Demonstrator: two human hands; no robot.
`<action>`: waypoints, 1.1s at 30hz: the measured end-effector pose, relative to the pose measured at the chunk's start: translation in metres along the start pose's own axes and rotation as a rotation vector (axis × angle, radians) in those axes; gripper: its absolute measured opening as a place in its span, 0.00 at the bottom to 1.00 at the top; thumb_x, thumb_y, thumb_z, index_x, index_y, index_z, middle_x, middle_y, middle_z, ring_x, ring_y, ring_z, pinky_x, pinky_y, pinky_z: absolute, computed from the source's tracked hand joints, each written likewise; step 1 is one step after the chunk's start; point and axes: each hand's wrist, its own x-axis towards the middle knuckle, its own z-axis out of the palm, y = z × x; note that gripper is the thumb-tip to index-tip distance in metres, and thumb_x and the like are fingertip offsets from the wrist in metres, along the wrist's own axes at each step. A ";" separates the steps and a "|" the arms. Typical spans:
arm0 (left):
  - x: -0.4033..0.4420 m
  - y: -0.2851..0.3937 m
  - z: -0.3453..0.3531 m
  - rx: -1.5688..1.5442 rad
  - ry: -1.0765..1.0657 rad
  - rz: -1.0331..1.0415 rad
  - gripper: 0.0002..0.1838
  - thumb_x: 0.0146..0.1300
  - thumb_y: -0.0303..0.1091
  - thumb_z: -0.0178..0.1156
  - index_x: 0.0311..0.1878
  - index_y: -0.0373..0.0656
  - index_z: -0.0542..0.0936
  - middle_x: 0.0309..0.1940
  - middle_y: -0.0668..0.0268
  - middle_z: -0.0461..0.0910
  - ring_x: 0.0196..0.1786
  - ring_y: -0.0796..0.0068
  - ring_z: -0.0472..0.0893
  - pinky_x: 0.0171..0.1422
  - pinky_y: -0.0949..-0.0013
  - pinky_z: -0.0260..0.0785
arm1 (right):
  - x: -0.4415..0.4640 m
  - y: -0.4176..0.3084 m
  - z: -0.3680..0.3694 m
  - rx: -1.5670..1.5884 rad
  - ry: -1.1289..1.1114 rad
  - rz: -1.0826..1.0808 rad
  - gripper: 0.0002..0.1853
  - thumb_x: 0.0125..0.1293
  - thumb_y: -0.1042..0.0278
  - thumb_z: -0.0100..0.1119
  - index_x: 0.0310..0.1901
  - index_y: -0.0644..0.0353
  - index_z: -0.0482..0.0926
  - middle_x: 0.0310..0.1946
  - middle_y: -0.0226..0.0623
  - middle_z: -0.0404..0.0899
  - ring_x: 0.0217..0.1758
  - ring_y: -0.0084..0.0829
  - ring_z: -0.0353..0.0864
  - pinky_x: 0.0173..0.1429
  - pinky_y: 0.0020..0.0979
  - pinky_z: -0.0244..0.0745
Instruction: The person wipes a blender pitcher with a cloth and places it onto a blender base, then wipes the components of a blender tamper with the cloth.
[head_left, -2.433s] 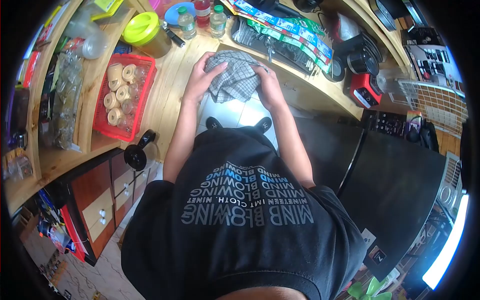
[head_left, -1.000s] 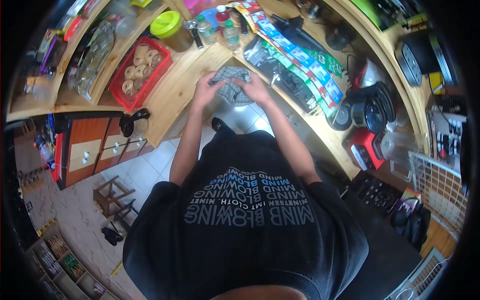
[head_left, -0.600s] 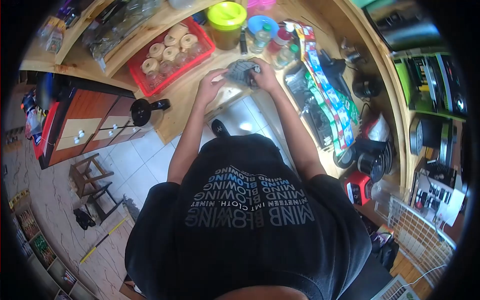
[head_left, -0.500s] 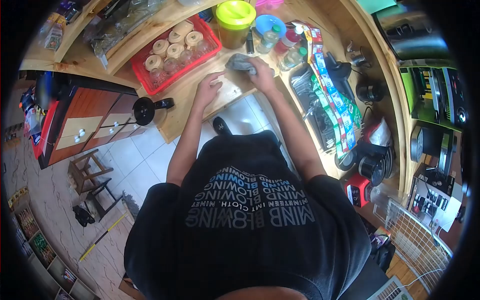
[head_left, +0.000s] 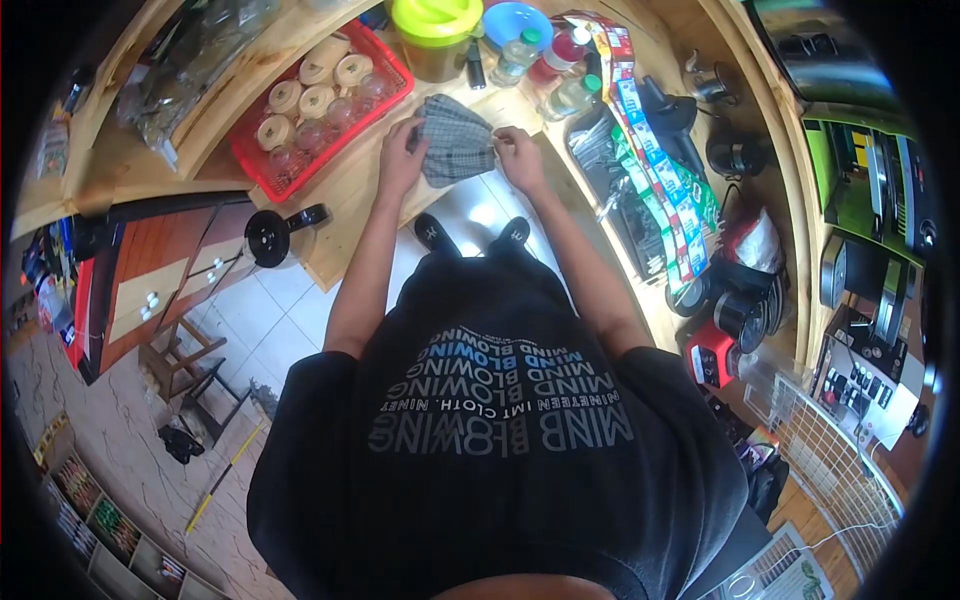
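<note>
A grey checked cloth (head_left: 456, 142) is spread between my two hands over the front edge of the wooden counter (head_left: 345, 225). My left hand (head_left: 402, 158) grips its left side, with the fingers partly behind the fabric. At the opposite side, my right hand (head_left: 518, 158) pinches the cloth's edge between thumb and fingers. Just beyond the cloth stand a tub with a lime-green lid (head_left: 437, 20) and a small black bottle (head_left: 475, 68).
Left of my hands is a red basket (head_left: 268, 182) with lidded jars. Clear bottles (head_left: 573, 97) and a blue bowl (head_left: 517, 24) stand at the back right. A sachet strip (head_left: 640, 130) lies across a black tray. A black-handled pan (head_left: 268, 238) juts out at left.
The cloth was bunched in my right hand on the counter. Now it is opened out and held by both hands, nearer the front edge. My left hand has closed on it.
</note>
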 end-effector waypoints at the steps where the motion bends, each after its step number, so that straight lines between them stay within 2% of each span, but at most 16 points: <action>1: 0.008 0.011 0.000 0.043 -0.064 0.040 0.20 0.65 0.28 0.62 0.61 0.45 0.79 0.60 0.57 0.76 0.61 0.58 0.76 0.67 0.61 0.67 | 0.004 0.005 -0.004 -0.049 -0.024 0.109 0.13 0.67 0.64 0.61 0.48 0.61 0.81 0.43 0.48 0.83 0.43 0.41 0.85 0.52 0.40 0.78; 2: 0.014 0.013 0.005 0.043 -0.072 0.042 0.20 0.65 0.28 0.62 0.61 0.45 0.79 0.60 0.57 0.76 0.61 0.58 0.76 0.67 0.61 0.67 | 0.007 0.005 -0.007 -0.048 -0.019 0.115 0.13 0.67 0.64 0.61 0.48 0.61 0.81 0.43 0.48 0.83 0.43 0.41 0.85 0.52 0.40 0.78; 4: 0.028 0.016 0.015 0.226 -0.192 0.283 0.24 0.62 0.27 0.62 0.62 0.48 0.78 0.59 0.59 0.76 0.64 0.54 0.71 0.72 0.57 0.61 | 0.014 0.004 -0.010 0.005 -0.099 0.154 0.14 0.67 0.63 0.61 0.49 0.62 0.80 0.43 0.47 0.84 0.44 0.41 0.86 0.52 0.39 0.79; 9: 0.027 0.015 0.029 0.463 -0.317 0.234 0.26 0.59 0.29 0.64 0.64 0.54 0.79 0.55 0.61 0.76 0.65 0.55 0.67 0.73 0.56 0.57 | 0.032 0.014 0.014 0.074 -0.191 0.191 0.22 0.58 0.56 0.71 0.50 0.60 0.82 0.34 0.41 0.85 0.37 0.35 0.86 0.47 0.35 0.79; 12: 0.026 0.022 0.028 0.535 -0.357 0.167 0.26 0.59 0.31 0.65 0.63 0.56 0.80 0.53 0.63 0.76 0.62 0.56 0.68 0.70 0.56 0.59 | 0.035 0.008 0.012 0.019 -0.297 0.191 0.20 0.56 0.57 0.73 0.47 0.59 0.84 0.32 0.41 0.85 0.37 0.35 0.86 0.46 0.35 0.79; 13: 0.025 0.026 0.025 0.555 -0.367 0.118 0.25 0.59 0.31 0.66 0.62 0.56 0.80 0.52 0.63 0.76 0.61 0.56 0.69 0.69 0.56 0.60 | 0.036 0.004 0.009 -0.018 -0.288 0.132 0.14 0.60 0.64 0.71 0.44 0.62 0.84 0.28 0.37 0.85 0.31 0.27 0.85 0.38 0.31 0.77; 14: 0.025 0.027 0.022 0.563 -0.365 0.122 0.25 0.59 0.31 0.66 0.62 0.56 0.80 0.52 0.63 0.76 0.61 0.56 0.69 0.69 0.56 0.60 | 0.039 -0.004 0.004 -0.011 -0.285 0.128 0.14 0.60 0.64 0.71 0.44 0.62 0.84 0.28 0.37 0.85 0.31 0.27 0.85 0.38 0.31 0.77; 17: 0.027 0.023 0.017 0.510 -0.330 0.104 0.22 0.58 0.35 0.68 0.58 0.52 0.82 0.50 0.64 0.78 0.58 0.57 0.71 0.65 0.57 0.63 | 0.050 -0.025 -0.016 0.056 -0.404 0.135 0.12 0.59 0.66 0.70 0.42 0.62 0.84 0.29 0.37 0.83 0.33 0.29 0.84 0.40 0.32 0.76; 19: 0.032 0.016 0.011 0.505 -0.287 0.157 0.20 0.57 0.40 0.71 0.53 0.47 0.84 0.47 0.61 0.79 0.54 0.56 0.73 0.62 0.58 0.65 | 0.059 -0.038 -0.027 0.025 -0.362 -0.139 0.12 0.56 0.67 0.70 0.41 0.61 0.85 0.29 0.41 0.82 0.33 0.36 0.82 0.42 0.36 0.75; 20: 0.036 0.017 0.008 0.509 -0.283 0.161 0.20 0.57 0.40 0.71 0.53 0.47 0.84 0.47 0.61 0.79 0.54 0.56 0.73 0.62 0.58 0.65 | 0.062 -0.047 -0.035 0.026 -0.359 -0.145 0.12 0.56 0.67 0.70 0.41 0.61 0.85 0.29 0.41 0.82 0.33 0.36 0.82 0.42 0.36 0.75; 24: 0.052 0.032 -0.006 0.453 -0.390 0.178 0.22 0.58 0.45 0.72 0.51 0.42 0.85 0.43 0.57 0.82 0.49 0.56 0.76 0.59 0.60 0.68 | 0.071 -0.099 -0.082 0.036 -0.274 -0.444 0.09 0.56 0.70 0.69 0.38 0.62 0.83 0.30 0.42 0.79 0.36 0.39 0.80 0.42 0.36 0.74; 26: 0.060 0.033 -0.011 0.341 -0.356 0.241 0.20 0.59 0.42 0.71 0.51 0.40 0.85 0.44 0.57 0.82 0.49 0.59 0.78 0.59 0.61 0.68 | 0.075 -0.120 -0.101 0.123 -0.203 -0.489 0.09 0.56 0.70 0.69 0.38 0.63 0.83 0.30 0.40 0.79 0.35 0.37 0.79 0.41 0.36 0.74; 28: 0.063 0.064 -0.020 0.204 -0.426 0.156 0.17 0.61 0.37 0.69 0.50 0.39 0.85 0.44 0.59 0.82 0.50 0.64 0.79 0.59 0.64 0.69 | 0.078 -0.140 -0.126 0.158 -0.205 -0.491 0.10 0.57 0.68 0.70 0.38 0.63 0.83 0.30 0.38 0.78 0.35 0.33 0.78 0.41 0.34 0.73; 30: 0.064 0.087 -0.028 0.030 -0.319 0.177 0.14 0.64 0.34 0.67 0.50 0.37 0.85 0.44 0.61 0.82 0.50 0.69 0.80 0.58 0.67 0.70 | 0.080 -0.157 -0.147 0.225 -0.218 -0.521 0.10 0.62 0.66 0.70 0.39 0.62 0.81 0.29 0.27 0.71 0.36 0.21 0.74 0.38 0.29 0.72; 31: 0.065 0.100 -0.036 0.062 -0.273 0.283 0.11 0.66 0.31 0.65 0.49 0.36 0.85 0.45 0.65 0.82 0.51 0.74 0.79 0.58 0.69 0.70 | 0.076 -0.168 -0.160 0.173 -0.185 -0.553 0.11 0.63 0.65 0.70 0.40 0.62 0.81 0.29 0.25 0.70 0.34 0.19 0.74 0.37 0.26 0.71; 33: 0.060 0.121 -0.052 -0.059 -0.175 0.226 0.11 0.65 0.29 0.66 0.48 0.35 0.84 0.45 0.65 0.81 0.50 0.74 0.79 0.55 0.70 0.71 | 0.076 -0.178 -0.170 0.216 -0.178 -0.528 0.11 0.63 0.65 0.70 0.41 0.61 0.81 0.29 0.24 0.70 0.33 0.19 0.74 0.36 0.24 0.71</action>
